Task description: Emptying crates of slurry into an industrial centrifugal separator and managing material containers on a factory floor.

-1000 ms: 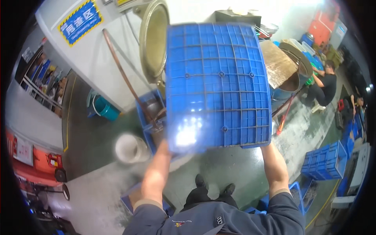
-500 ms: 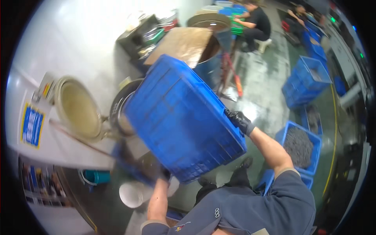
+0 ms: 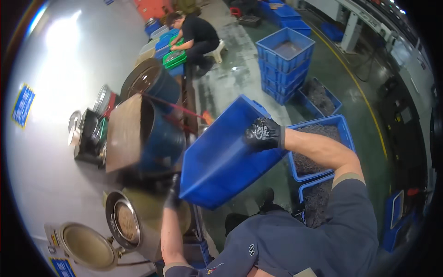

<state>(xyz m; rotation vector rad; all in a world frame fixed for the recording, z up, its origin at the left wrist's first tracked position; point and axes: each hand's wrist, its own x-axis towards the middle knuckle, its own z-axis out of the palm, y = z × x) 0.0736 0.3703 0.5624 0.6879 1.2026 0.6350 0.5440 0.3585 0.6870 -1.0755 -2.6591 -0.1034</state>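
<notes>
A blue plastic crate (image 3: 217,168) hangs tilted in front of me, its open side turned toward me. I see its smooth inner walls and no contents. My right hand (image 3: 264,134), in a black glove, is closed over the crate's right rim. My left hand (image 3: 173,191), also in a black glove, holds the crate's left end; its fingers are blurred and partly hidden. Left of that hand stands a round metal machine (image 3: 121,217) with tan material inside. Its round lid (image 3: 88,245) is swung up beside it.
Blue drums (image 3: 161,138) stand ahead left, one with a board (image 3: 123,134) on top. At my right are blue crates of dark grey pieces (image 3: 318,161), and beyond them a crate stack (image 3: 284,64). A co-worker (image 3: 198,39) sits on a stool near green baskets (image 3: 175,57).
The crate has turned from showing its outer bottom to showing its inside. My view has swung right, so the machine sits lower left. Both hands stay on the crate.
</notes>
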